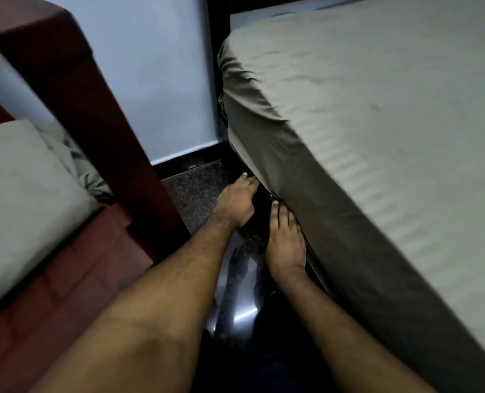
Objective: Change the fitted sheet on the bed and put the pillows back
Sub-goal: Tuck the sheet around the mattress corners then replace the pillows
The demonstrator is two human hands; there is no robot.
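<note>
Fitted sheet [377, 114] lying stretched over the mattress, its hem being tucked along the near side.
Left hand [235, 201] and right hand [285, 242] are reaching under the edge, fingers hidden; pillow [23, 188] is waiting on the chair [93, 114].

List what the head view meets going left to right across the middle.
Pillow → wooden frame → left hand → right hand → sheet.

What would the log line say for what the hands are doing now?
step: tuck sheet | left hand: at fitted sheet lower edge | right hand: against sheet side | pillows: not back
</note>
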